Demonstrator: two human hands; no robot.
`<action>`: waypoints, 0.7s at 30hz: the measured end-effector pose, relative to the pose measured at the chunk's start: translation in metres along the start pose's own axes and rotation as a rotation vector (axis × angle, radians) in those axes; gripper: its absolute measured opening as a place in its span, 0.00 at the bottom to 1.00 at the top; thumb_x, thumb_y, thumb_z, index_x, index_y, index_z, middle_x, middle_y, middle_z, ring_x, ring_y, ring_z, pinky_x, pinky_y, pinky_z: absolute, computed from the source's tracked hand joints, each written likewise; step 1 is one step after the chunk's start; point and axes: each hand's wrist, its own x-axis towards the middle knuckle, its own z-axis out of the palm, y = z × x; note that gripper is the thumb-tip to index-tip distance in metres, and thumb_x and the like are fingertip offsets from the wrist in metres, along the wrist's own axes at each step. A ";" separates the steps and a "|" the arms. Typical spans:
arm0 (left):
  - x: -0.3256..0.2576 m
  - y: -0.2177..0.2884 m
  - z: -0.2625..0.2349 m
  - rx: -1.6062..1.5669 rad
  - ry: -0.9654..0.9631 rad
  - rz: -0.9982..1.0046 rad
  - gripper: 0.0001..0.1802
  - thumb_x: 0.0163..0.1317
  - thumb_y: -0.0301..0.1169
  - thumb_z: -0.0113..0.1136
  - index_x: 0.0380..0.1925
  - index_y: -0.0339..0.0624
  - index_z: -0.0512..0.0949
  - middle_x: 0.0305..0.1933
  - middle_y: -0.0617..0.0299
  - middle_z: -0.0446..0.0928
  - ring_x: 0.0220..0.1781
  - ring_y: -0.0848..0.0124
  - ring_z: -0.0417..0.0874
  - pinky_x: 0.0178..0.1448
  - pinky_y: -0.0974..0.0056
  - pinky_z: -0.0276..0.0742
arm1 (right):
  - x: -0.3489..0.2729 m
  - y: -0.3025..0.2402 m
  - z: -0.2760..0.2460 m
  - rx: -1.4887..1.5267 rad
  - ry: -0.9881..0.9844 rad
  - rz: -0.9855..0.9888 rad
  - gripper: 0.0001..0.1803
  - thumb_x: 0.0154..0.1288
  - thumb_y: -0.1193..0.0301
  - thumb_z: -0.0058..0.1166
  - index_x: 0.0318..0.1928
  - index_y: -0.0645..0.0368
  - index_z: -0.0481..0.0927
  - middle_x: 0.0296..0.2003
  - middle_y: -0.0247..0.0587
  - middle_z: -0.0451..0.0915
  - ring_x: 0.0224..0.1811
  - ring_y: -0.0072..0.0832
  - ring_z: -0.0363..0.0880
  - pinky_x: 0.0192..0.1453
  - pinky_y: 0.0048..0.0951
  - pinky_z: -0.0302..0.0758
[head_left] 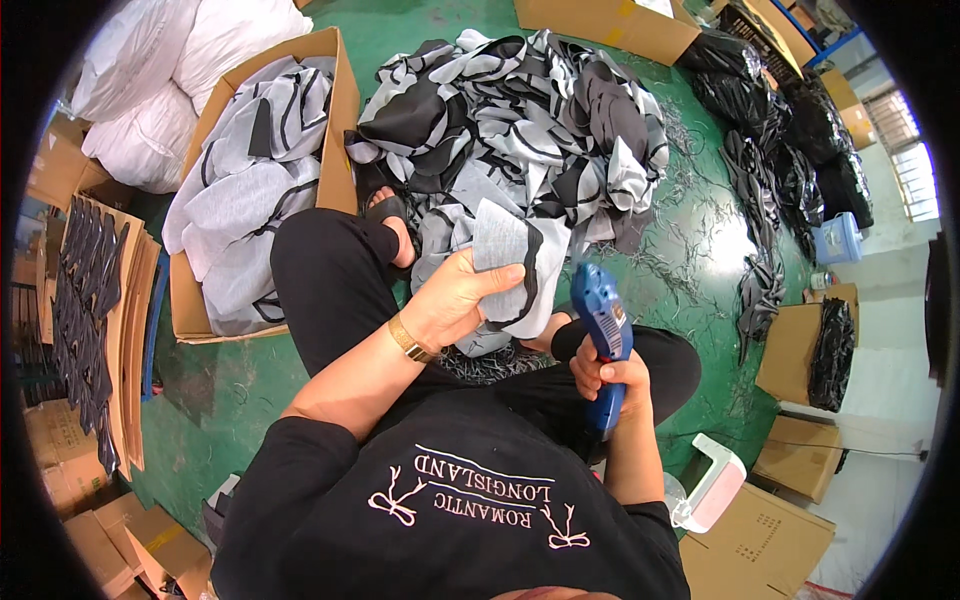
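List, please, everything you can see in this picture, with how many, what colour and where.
fabric piece: one, grey and white with a black stripe, held in the left hand
tagging gun: one, blue, held in the right hand
fabric pile: one heap, grey, white and black, on the green floor ahead
cardboard box: one, brown, filled with grey and white pieces, at left
white sacks: several, upper left
black fabric heap: one, upper right
small boxes: several, brown, at right
left hand: one, gold bracelet on wrist
right hand: one, gripping the gun's handle
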 end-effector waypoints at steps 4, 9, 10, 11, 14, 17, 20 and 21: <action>0.002 0.002 -0.001 0.040 -0.005 0.003 0.14 0.61 0.25 0.61 0.47 0.40 0.76 0.45 0.64 0.80 0.47 0.73 0.80 0.51 0.65 0.77 | -0.011 0.003 -0.002 -0.099 -0.004 0.128 0.20 0.36 0.71 0.62 0.33 0.64 0.71 0.17 0.37 0.68 0.18 0.28 0.68 0.21 0.26 0.67; 0.000 0.003 -0.001 0.037 -0.031 -0.022 0.15 0.61 0.25 0.61 0.48 0.40 0.76 0.46 0.64 0.80 0.47 0.73 0.80 0.53 0.65 0.75 | -0.013 0.007 -0.005 -0.174 -0.018 0.177 0.19 0.36 0.71 0.62 0.33 0.64 0.73 0.18 0.40 0.71 0.18 0.29 0.70 0.22 0.26 0.67; 0.000 0.002 -0.001 0.058 -0.041 -0.018 0.16 0.60 0.25 0.61 0.49 0.39 0.76 0.47 0.64 0.79 0.47 0.73 0.80 0.53 0.65 0.75 | -0.013 0.007 -0.005 -0.174 -0.017 0.178 0.19 0.36 0.71 0.62 0.33 0.64 0.73 0.18 0.40 0.71 0.18 0.29 0.70 0.22 0.26 0.67; -0.001 0.002 0.000 0.058 -0.041 -0.018 0.16 0.60 0.25 0.61 0.49 0.39 0.76 0.47 0.64 0.79 0.47 0.73 0.80 0.53 0.65 0.75 | -0.013 0.007 -0.004 -0.180 0.002 0.175 0.19 0.36 0.71 0.62 0.33 0.64 0.73 0.18 0.40 0.71 0.18 0.28 0.70 0.22 0.26 0.67; -0.002 0.001 0.003 0.043 -0.054 -0.038 0.17 0.60 0.25 0.61 0.50 0.39 0.75 0.49 0.64 0.79 0.48 0.73 0.79 0.54 0.65 0.74 | -0.012 0.005 0.002 -0.175 0.037 0.167 0.19 0.35 0.72 0.62 0.32 0.65 0.72 0.18 0.40 0.70 0.18 0.28 0.69 0.21 0.26 0.66; -0.002 -0.002 0.000 0.065 -0.049 -0.010 0.17 0.60 0.25 0.62 0.50 0.38 0.75 0.49 0.63 0.78 0.49 0.73 0.78 0.55 0.65 0.73 | -0.013 0.008 0.001 -0.152 0.043 0.162 0.20 0.34 0.74 0.62 0.32 0.65 0.72 0.19 0.39 0.69 0.18 0.28 0.68 0.19 0.27 0.66; -0.003 -0.002 0.000 0.073 -0.075 -0.006 0.18 0.62 0.24 0.57 0.53 0.36 0.73 0.51 0.61 0.78 0.53 0.70 0.78 0.58 0.62 0.73 | -0.013 0.011 0.002 -0.111 0.031 0.152 0.19 0.35 0.74 0.61 0.32 0.65 0.71 0.18 0.38 0.68 0.19 0.27 0.67 0.19 0.27 0.66; -0.003 -0.003 0.001 0.086 -0.063 -0.006 0.18 0.62 0.24 0.58 0.52 0.37 0.73 0.51 0.61 0.78 0.52 0.71 0.79 0.57 0.63 0.73 | -0.012 0.012 0.003 -0.082 0.029 0.140 0.19 0.36 0.74 0.61 0.32 0.65 0.71 0.18 0.38 0.67 0.19 0.27 0.66 0.19 0.27 0.66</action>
